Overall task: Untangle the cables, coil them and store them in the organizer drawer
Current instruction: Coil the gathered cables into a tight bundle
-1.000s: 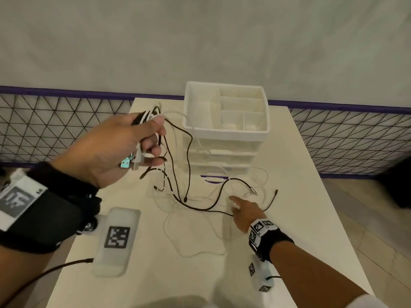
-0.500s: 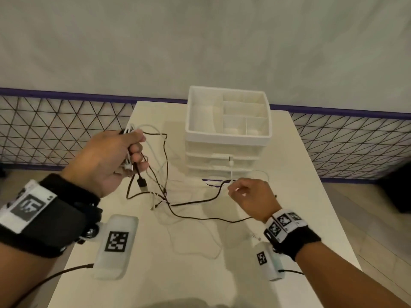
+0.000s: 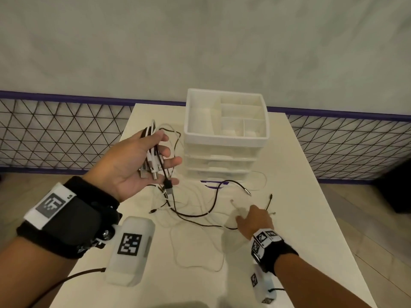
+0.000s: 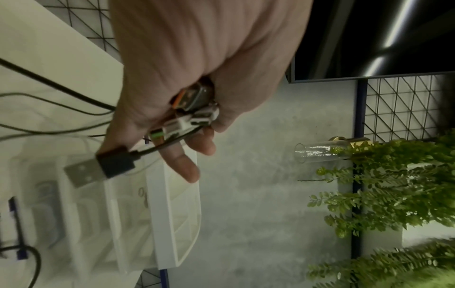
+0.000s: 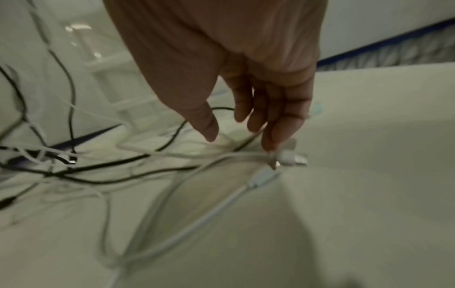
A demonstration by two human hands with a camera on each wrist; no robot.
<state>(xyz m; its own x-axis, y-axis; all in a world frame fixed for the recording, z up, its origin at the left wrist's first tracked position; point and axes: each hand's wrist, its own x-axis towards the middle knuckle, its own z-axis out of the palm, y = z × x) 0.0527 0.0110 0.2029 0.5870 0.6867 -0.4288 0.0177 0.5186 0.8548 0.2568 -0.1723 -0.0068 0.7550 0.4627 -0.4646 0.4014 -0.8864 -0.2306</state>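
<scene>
From the head view I saw my left hand (image 3: 142, 165) raised palm-up, fingers loosely curled round a bundle of black and white cable plugs (image 3: 153, 161) beside the white plastic drawer organizer (image 3: 224, 138). The left wrist view showed four plugs. In the right wrist view, my right hand (image 5: 246, 78) reached down, fingers (image 5: 278, 132) straight, touching a white cable connector (image 5: 290, 157) on the white table (image 5: 369, 175).

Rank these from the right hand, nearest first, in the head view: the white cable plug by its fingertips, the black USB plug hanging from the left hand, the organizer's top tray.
1. White cable plug: on the table, just beyond the right hand and its fingertips.
2. Black USB plug: to the left, dangling below the left hand.
3. Organizer's top tray: farthest, up at the table's back.
</scene>
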